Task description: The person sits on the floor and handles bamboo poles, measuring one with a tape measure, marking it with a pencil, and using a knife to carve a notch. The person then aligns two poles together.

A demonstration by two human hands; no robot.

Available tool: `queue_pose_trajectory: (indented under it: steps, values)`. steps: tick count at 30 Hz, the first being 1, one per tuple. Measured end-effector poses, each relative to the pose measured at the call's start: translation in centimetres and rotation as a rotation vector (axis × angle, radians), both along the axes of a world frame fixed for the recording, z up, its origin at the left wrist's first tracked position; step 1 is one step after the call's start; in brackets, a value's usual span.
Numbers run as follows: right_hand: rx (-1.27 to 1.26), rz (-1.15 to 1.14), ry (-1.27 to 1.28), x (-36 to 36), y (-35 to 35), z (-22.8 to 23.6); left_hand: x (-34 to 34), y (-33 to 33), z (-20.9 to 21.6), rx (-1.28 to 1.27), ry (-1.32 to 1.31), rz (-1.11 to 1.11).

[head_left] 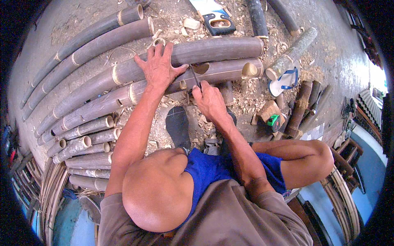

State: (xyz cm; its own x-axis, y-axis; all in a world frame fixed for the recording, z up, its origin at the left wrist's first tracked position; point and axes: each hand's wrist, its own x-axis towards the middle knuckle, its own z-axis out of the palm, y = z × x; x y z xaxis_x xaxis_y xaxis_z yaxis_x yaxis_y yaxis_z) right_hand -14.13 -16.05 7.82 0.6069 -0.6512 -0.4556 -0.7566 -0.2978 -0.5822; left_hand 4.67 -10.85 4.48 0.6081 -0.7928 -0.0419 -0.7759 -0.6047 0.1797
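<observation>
to cut cleanly, keep the left hand [160, 67], its fingers spread, pressing the upper pole [217, 48], its thumb clear of the knife [194, 76] that the right hand [210, 101] grips with curled fingers at the lower pole [223, 74] just beside.

- Bamboo workshop.
- Chips [192, 23] litter the grey floor [326, 74].
- Saw [215, 15] lies among the chips, top centre.
- Tape measure [273, 121] sits by a block [266, 109], right.
- Long poles [217, 48] lie side by side; one has cut holes [249, 69].
- Short tubes [87, 161] are piled at left.
- Split strips [53, 184] are bundled lower left.
</observation>
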Motion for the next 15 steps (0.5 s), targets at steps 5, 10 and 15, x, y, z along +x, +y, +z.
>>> queue_pose_trajectory:
  steps: [5,10,15]
  values:
    - [0.007,0.007,0.01,0.16,-0.02,0.46,0.08,0.07,0.25,-0.012,-0.019,-0.019]
    - [0.008,0.013,0.025,0.41,-0.11,0.08,0.24,0.2,0.58,0.004,-0.026,-0.054]
    - [-0.022,0.027,0.028,0.86,-0.15,0.12,0.68,0.69,0.9,0.052,0.016,-0.114]
